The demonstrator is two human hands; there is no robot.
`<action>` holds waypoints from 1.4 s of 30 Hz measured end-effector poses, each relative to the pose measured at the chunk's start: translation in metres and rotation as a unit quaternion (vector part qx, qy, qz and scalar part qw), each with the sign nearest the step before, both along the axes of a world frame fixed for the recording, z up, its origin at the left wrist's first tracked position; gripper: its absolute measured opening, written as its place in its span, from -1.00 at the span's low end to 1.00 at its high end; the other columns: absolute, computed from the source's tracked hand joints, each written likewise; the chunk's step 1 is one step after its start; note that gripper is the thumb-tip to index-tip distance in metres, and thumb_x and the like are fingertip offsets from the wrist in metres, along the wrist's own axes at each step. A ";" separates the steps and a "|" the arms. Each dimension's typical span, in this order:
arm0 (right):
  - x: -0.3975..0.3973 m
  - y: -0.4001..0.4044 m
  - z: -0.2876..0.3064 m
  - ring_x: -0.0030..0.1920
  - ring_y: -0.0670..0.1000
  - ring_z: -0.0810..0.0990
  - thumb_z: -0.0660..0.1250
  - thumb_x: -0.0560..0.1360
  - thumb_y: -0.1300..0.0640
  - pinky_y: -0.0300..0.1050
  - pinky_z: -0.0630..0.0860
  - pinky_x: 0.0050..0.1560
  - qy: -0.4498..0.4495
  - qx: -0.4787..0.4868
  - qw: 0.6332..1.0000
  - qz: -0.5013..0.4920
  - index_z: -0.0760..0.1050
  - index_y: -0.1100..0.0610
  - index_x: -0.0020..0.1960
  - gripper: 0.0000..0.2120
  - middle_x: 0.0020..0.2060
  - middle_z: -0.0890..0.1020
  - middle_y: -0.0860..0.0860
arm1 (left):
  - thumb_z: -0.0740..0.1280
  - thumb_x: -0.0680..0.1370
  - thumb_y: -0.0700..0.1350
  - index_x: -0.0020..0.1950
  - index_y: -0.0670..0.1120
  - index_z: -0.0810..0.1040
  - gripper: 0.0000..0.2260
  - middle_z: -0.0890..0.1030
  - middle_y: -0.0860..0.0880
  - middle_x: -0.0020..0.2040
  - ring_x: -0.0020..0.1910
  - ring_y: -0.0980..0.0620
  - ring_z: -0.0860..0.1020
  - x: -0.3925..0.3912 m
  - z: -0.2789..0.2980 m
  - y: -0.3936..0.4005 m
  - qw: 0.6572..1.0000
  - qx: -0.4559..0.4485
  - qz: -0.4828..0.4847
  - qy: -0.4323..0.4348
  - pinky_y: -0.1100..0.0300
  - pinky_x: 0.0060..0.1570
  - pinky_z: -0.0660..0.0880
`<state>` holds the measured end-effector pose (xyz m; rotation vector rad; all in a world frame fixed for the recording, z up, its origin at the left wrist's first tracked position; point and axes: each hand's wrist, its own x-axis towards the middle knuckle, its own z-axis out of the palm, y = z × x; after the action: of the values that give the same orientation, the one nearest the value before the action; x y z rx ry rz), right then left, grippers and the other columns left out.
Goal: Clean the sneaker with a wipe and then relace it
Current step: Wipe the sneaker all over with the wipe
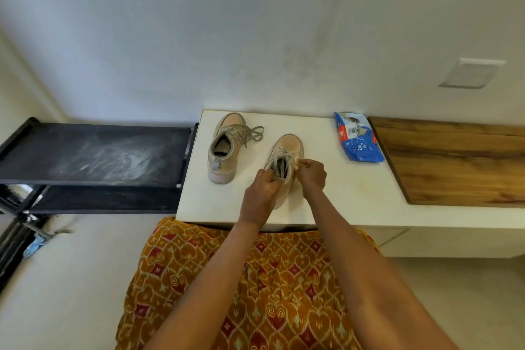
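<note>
Left hand (262, 182) grips near sneaker (287, 150) collar, right hand (311, 172) pinches small wipe (298, 162) on its right side; hold collar steady, rub short strokes.

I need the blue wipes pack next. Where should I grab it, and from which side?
Probably take the wipes pack by its near end, reaching in with the right hand from the front. It lies flat on the white tabletop, long axis running away toward the wall, so that end sits closest with bare surface around it. A pinch across its width there looks easiest. The pack looks soft and crumpled.
</note>
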<state>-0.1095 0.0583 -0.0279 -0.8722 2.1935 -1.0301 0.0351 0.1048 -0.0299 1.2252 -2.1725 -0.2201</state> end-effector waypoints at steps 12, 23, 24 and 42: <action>-0.005 0.048 -0.005 0.01 -0.02 0.60 0.29 0.49 0.24 -0.16 0.51 0.03 -0.001 -0.100 0.994 0.050 0.64 0.08 0.06 -0.77 0.02 0.68 0.02 | 0.35 0.48 -0.17 -0.09 -0.15 0.63 -0.91 0.52 -0.08 -0.20 -0.19 -0.07 0.49 0.003 -0.006 -0.004 0.999 -0.047 -0.012 0.002 0.10 -0.55 0.47; 0.002 -0.013 -0.001 0.07 0.15 0.58 0.19 0.56 0.21 -0.08 0.49 -0.02 0.117 -0.007 0.990 0.078 0.61 0.18 0.10 -0.75 0.04 0.66 0.13 | 0.49 0.40 -0.19 -0.10 -0.10 0.62 -0.88 0.50 -0.05 -0.21 -0.21 -0.02 0.48 0.003 -0.005 -0.005 1.000 -0.027 -0.005 -0.013 0.17 -0.58 0.44; 0.004 -0.007 -0.005 0.02 0.14 0.60 0.18 0.56 0.23 -0.09 0.49 -0.07 0.137 -0.022 0.987 0.083 0.62 0.18 0.07 -0.75 0.00 0.67 0.13 | 0.49 0.40 -0.19 -0.10 -0.09 0.62 -0.89 0.50 -0.05 -0.21 -0.21 -0.02 0.48 0.003 -0.005 -0.005 0.999 -0.029 -0.004 -0.015 0.18 -0.59 0.43; -0.040 0.005 0.037 0.07 0.09 0.61 0.26 0.53 0.26 -0.21 0.45 0.00 0.139 -0.118 0.980 0.075 0.59 0.19 0.14 -0.77 0.06 0.66 0.12 | 0.34 0.46 -0.24 -0.12 -0.14 0.65 -0.91 0.52 0.01 -0.17 -0.16 0.05 0.47 0.022 0.009 -0.014 0.978 0.148 0.000 0.144 0.12 -0.26 0.41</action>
<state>-0.1492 0.0635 0.0090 -1.3392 2.2152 -1.1679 0.0574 0.0910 -0.0209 1.2636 -1.9324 -0.6989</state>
